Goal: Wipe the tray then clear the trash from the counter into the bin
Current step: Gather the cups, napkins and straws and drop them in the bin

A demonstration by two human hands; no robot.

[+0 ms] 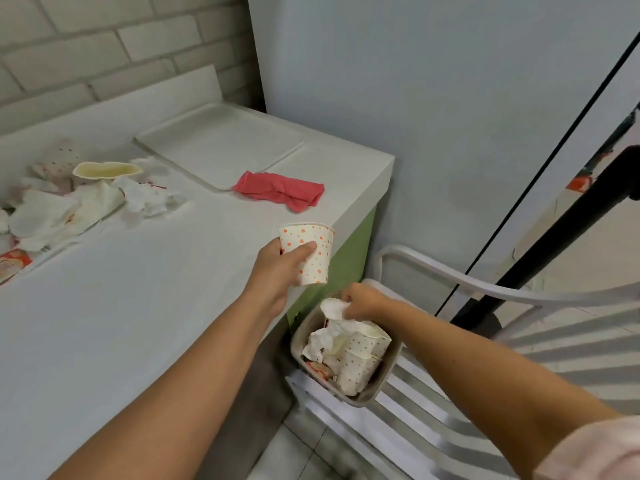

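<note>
I am looking down on a white laminate tabletop (pixel 121 306) that runs into a corner of pale brick wall (pixel 86 46). A white slatted chair (pixel 433 403) stands at its near right end.

The small grey-beige plastic bin (pixel 389 375) stands on that chair seat, close to the seat's left edge, and it is heaped almost to the rim. That is my main worry: I judge that anything dropped on the heap could roll off onto the floor, and a downward push might slide the bin off the seat.

The right hand (pixel 363 301) pinches a crumpled white tissue (pixel 334 308) just above the bin's far rim. Let go there, it could slip down between the bin and the green cabinet.

The left hand (pixel 280 268) has its fingers (pixel 304 249) wrapped round an upright white paper cup with orange dots (pixel 317 252) at the tabletop's edge, not yet over the bin. I cannot see inside it, so tipping it early could spill dregs.

The bin holds crumpled tissue, dotted paper cups (pixel 360 362) and a printed wrapper.

Farther off, a crumpled red cloth (pixel 280 190) lies at the near corner of the flat white tray (pixel 221 143), which carries nothing. At far left a pile of napkins, wrappers and a squashed cup (pixel 69 209) waits, more than I think this bin can take.
</note>
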